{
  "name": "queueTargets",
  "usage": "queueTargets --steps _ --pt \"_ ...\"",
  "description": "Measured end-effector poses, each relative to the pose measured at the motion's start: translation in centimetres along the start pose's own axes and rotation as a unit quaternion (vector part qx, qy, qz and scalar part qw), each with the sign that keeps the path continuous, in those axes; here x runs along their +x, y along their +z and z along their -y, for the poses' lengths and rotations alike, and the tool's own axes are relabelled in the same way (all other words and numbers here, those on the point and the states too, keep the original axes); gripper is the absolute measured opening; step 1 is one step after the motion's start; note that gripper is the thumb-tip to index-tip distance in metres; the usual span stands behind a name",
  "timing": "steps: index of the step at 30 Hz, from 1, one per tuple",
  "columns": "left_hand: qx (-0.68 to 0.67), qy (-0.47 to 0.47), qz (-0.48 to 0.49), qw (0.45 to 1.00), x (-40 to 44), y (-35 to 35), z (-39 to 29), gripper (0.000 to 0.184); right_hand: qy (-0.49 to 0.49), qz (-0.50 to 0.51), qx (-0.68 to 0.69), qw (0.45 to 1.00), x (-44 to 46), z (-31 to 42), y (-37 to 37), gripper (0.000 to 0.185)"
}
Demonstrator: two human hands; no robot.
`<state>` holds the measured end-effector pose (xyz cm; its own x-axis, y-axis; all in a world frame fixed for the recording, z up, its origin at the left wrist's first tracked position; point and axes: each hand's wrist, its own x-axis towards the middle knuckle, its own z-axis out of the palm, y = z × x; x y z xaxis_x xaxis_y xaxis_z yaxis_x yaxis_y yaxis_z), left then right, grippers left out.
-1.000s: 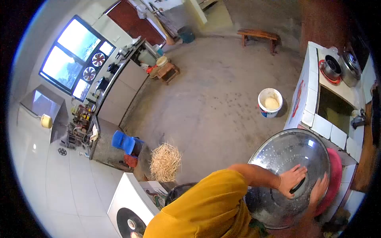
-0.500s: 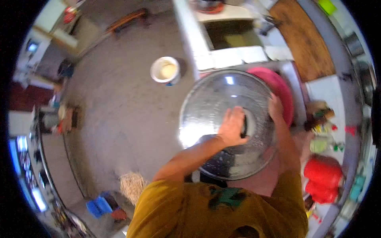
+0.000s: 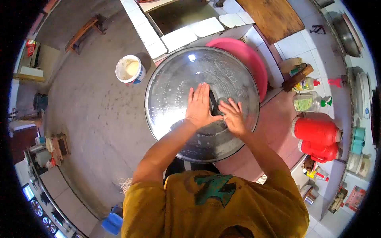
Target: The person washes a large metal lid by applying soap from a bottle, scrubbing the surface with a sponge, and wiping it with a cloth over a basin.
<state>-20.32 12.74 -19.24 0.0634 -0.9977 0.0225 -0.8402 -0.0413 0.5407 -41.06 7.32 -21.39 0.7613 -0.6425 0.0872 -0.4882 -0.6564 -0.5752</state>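
Note:
A large round metal lid (image 3: 170, 83), wet with droplets and suds, lies before me. My left hand (image 3: 199, 107) rests flat on it, just left of the black handle (image 3: 214, 104), with fingers stretched out. On the other side of the handle, my right hand (image 3: 234, 118) touches the lid with its fingers spread; something small and dark shows under its fingertips, too hidden to name. A pink basin (image 3: 246, 59) sits partly under the lid's far right edge.
A white bucket (image 3: 131, 69) stands on the floor beyond the lid's left. Tiled counter edge (image 3: 178, 39) and wooden board (image 3: 274, 20) lie ahead. On the right are a green-labelled bottle (image 3: 307, 103) and red flasks (image 3: 317, 131). A bench (image 3: 84, 33) stands farther off.
The view has swung right, then settled over the lid. My right hand has moved from the lid's right edge to beside the handle. My left hand stays near the handle.

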Motion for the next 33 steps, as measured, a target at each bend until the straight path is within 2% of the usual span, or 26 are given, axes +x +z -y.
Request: queueTargets --steps 3,4,6,8,11,14,16,19,20,24,27,28,33 --pt "-0.004 0.014 -0.004 1.000 -0.1 0.6 0.5 0.129 -0.046 -0.013 -0.032 0.998 2.1 -1.3 -0.5 0.037" --pt "0.000 0.013 -0.001 1.000 0.0 0.8 0.4 0.129 -0.024 -0.066 -0.045 0.997 4.4 -2.9 -0.1 0.037" --pt "0.009 0.017 -0.021 1.000 0.0 0.7 0.2 0.126 0.046 -0.089 -0.063 0.993 9.0 -5.3 -1.1 0.036" --pt "0.013 0.017 -0.039 0.999 0.1 0.9 0.3 0.123 0.069 -0.124 -0.085 0.986 11.5 -7.6 -0.5 0.035" --pt "0.011 0.024 -0.051 0.998 0.1 1.3 0.2 0.119 0.087 -0.133 -0.123 0.980 9.6 -5.7 0.7 0.037" --pt "-0.012 0.045 -0.029 0.998 0.2 1.0 1.1 0.120 0.026 -0.102 -0.087 0.991 1.5 -1.0 1.3 0.041" --pt "-0.019 0.046 0.009 0.999 0.3 -0.3 1.0 0.121 -0.019 -0.008 -0.099 0.995 -3.7 1.4 1.7 0.044" --pt "-0.018 0.088 0.068 0.994 0.8 -1.7 2.2 0.122 -0.059 -0.002 -0.093 0.994 -3.9 0.8 0.8 0.044" --pt "-0.016 0.108 0.088 0.990 1.1 -2.0 2.7 0.122 -0.026 -0.046 -0.101 0.994 -2.2 -0.1 0.6 0.043" --pt "0.015 0.099 0.088 0.991 0.9 -2.8 3.3 0.106 0.086 -0.127 -0.106 0.982 4.8 -4.3 -0.9 0.040" --pt "0.059 0.091 0.060 0.992 0.2 -2.8 4.3 0.091 0.081 -0.106 -0.125 0.983 4.4 -3.9 -1.0 0.038" --pt "0.069 0.094 0.051 0.992 0.1 -2.8 4.4 0.087 0.042 -0.114 -0.161 0.980 2.6 -2.9 -0.8 0.036" --pt "0.137 0.095 0.043 0.985 0.0 -2.7 3.7 0.075 -0.030 -0.087 -0.069 0.993 -6.4 1.3 0.5 0.035"
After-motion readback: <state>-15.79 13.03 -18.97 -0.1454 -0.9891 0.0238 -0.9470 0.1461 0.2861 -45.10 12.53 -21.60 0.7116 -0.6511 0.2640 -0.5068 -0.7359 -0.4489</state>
